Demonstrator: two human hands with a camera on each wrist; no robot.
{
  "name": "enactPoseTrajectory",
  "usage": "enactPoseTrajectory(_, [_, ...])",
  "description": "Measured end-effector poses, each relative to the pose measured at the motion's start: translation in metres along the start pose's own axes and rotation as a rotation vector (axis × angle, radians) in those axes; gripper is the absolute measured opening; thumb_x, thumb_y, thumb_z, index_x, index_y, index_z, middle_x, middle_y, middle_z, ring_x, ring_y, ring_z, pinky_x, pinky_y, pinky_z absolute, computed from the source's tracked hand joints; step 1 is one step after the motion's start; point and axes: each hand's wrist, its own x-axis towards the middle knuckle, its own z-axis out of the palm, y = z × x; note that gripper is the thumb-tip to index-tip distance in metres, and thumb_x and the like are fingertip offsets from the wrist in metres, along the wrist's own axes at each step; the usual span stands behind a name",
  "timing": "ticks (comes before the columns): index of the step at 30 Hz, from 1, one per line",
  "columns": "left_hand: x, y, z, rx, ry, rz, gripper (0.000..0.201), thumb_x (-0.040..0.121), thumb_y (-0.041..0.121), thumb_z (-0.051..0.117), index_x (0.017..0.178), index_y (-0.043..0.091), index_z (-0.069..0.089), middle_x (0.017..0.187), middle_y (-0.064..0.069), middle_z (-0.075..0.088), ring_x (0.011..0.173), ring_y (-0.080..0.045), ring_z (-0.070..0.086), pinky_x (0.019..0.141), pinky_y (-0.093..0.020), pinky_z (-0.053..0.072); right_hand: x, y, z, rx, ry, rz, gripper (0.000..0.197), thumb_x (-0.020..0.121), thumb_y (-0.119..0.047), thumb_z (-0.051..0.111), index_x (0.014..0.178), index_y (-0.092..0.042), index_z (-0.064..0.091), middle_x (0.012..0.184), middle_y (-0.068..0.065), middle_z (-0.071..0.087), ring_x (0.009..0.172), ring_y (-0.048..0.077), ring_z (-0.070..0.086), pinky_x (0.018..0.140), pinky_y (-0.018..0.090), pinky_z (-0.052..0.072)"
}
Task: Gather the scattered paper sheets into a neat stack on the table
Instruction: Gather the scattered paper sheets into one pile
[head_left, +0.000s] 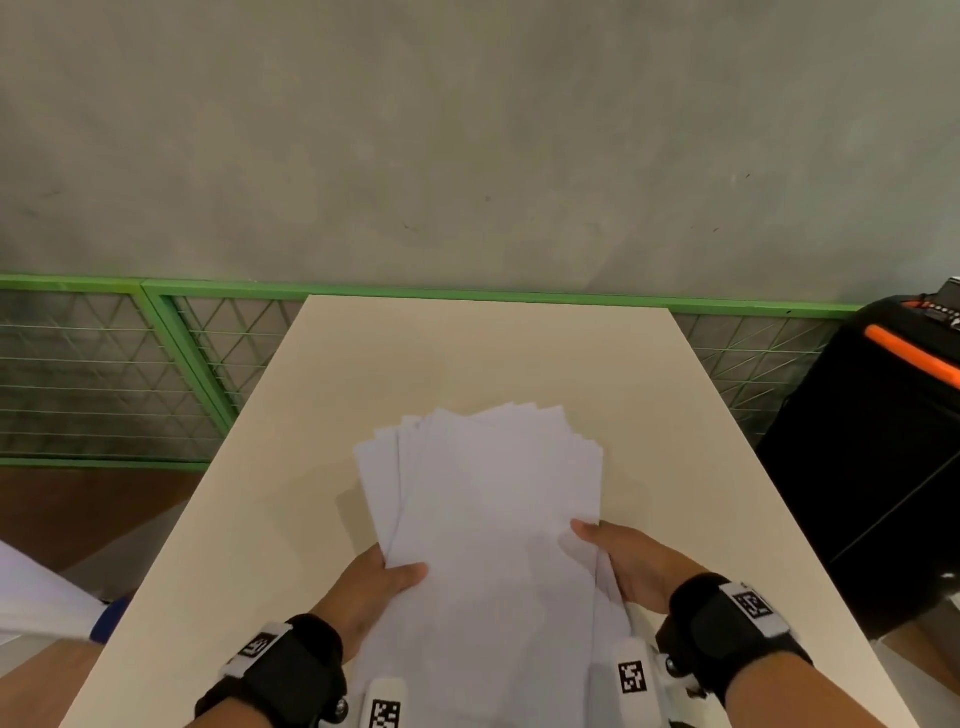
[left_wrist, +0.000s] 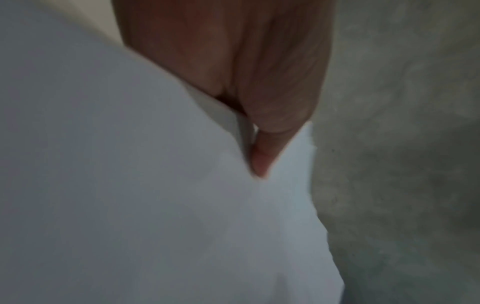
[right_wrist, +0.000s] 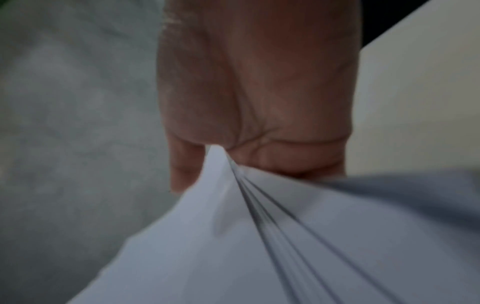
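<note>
Several white paper sheets (head_left: 493, 499) form a loose, fanned bundle held above the cream table (head_left: 467, 353), their far corners splayed apart. My left hand (head_left: 379, 582) pinches the bundle's left edge, thumb on top and fingers hidden underneath. My right hand (head_left: 623, 561) pinches the right edge the same way. In the left wrist view the thumb of my left hand (left_wrist: 262, 144) presses onto the paper sheets (left_wrist: 130, 195). In the right wrist view my right hand (right_wrist: 254, 115) grips the paper sheets (right_wrist: 259, 246), whose separate edges show as thin dark lines.
A green mesh fence (head_left: 156, 374) runs behind the table in front of a grey wall. A black case with an orange strip (head_left: 883, 441) stands to the right of the table. Something white (head_left: 36, 597) lies low at the left edge.
</note>
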Motion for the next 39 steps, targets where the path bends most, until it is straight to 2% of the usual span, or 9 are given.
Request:
enactPoseTrajectory(3, [0.004,-0.008,0.003,0.008,0.055,-0.036,0.061,0.067,0.024,0.065,0.123,0.006,0.051,0.121,-0.015,0.062,0.11,-0.031,0.06,0.101,-0.045,0.044,-0.004,0.005,0.01,-0.07,-0.015,0.036,0.103,0.069,-0.049,0.073,0.149,-0.015,0.018,0.157,0.004,0.02,0.144,0.025,0.019,0.116,0.042,0.014])
enactPoseTrajectory(6, [0.004,-0.016,0.006,-0.014,0.057,-0.058,0.09,0.061,0.034,0.067,0.141,0.01,0.032,0.138,-0.011,0.048,0.123,-0.027,0.051,0.11,-0.045,0.036,-0.002,0.013,0.015,-0.045,0.047,-0.04,0.07,0.088,-0.027,0.059,0.144,-0.007,0.023,0.153,0.007,0.028,0.129,0.019,0.034,0.107,0.029,0.023])
enactPoseTrajectory(10, [0.001,-0.016,0.017,-0.054,0.013,0.0,0.109,0.067,0.029,0.071,0.151,0.025,0.0,0.156,0.0,0.022,0.139,-0.022,0.033,0.115,-0.037,0.027,-0.005,0.021,0.024,-0.076,-0.038,-0.065,0.132,0.035,-0.055,0.086,0.144,-0.016,0.023,0.148,0.001,0.037,0.133,0.02,0.037,0.112,0.033,0.029])
enactPoseTrajectory(12, [0.0,-0.015,0.017,-0.101,-0.007,0.01,0.117,0.061,0.032,0.074,0.15,0.03,-0.001,0.157,-0.001,0.022,0.139,-0.024,0.033,0.115,-0.041,0.028,-0.007,0.021,0.023,-0.018,-0.07,-0.094,0.124,0.04,-0.051,0.087,0.143,-0.016,0.027,0.146,0.0,0.039,0.135,0.02,0.036,0.11,0.032,0.029])
enactPoseTrajectory(17, [0.0,-0.018,0.015,-0.227,0.006,0.025,0.099,0.083,0.024,0.065,0.15,0.027,-0.008,0.16,0.003,0.011,0.144,-0.022,0.024,0.117,-0.037,0.02,-0.012,0.019,0.024,0.007,-0.102,-0.064,0.082,0.086,-0.023,0.062,0.149,-0.026,0.01,0.139,-0.008,0.037,0.128,0.015,0.035,0.1,0.028,0.037])
enactPoseTrajectory(21, [0.001,-0.019,0.007,-0.268,-0.01,-0.023,0.099,0.082,0.026,0.067,0.15,0.03,-0.004,0.159,-0.001,0.018,0.143,-0.023,0.026,0.112,-0.042,0.03,-0.017,0.019,0.021,0.066,-0.087,-0.02,0.095,0.084,-0.034,0.064,0.147,-0.038,-0.006,0.16,-0.004,0.002,0.146,0.026,0.005,0.115,0.048,0.014])
enactPoseTrajectory(30, [0.004,-0.022,0.002,-0.209,0.024,-0.025,0.1,0.077,0.032,0.071,0.151,0.025,0.006,0.158,-0.002,0.021,0.143,-0.024,0.025,0.113,-0.04,0.028,-0.005,0.032,0.028,0.104,-0.095,0.036,0.105,0.075,-0.037,0.074,0.148,-0.038,-0.001,0.158,-0.008,0.014,0.14,0.025,0.03,0.114,0.045,0.026])
enactPoseTrajectory(36, [0.004,-0.016,0.001,-0.226,0.061,-0.066,0.093,0.08,0.02,0.066,0.151,0.026,0.007,0.159,-0.004,0.018,0.144,-0.025,0.022,0.115,-0.044,0.024,-0.015,0.028,0.031,0.07,-0.113,0.021,0.092,0.084,-0.031,0.064,0.147,-0.041,-0.002,0.155,-0.003,0.023,0.117,0.025,0.051,0.078,0.042,0.052])
enactPoseTrajectory(39, [0.002,-0.016,0.004,-0.17,0.066,-0.077,0.1,0.071,0.025,0.071,0.151,0.024,0.011,0.157,-0.005,0.023,0.142,-0.026,0.027,0.117,-0.043,0.02,-0.014,0.029,0.037,0.077,-0.12,-0.02,0.1,0.083,-0.024,0.065,0.147,-0.037,-0.01,0.157,-0.006,0.015,0.136,0.025,0.032,0.106,0.044,0.038])
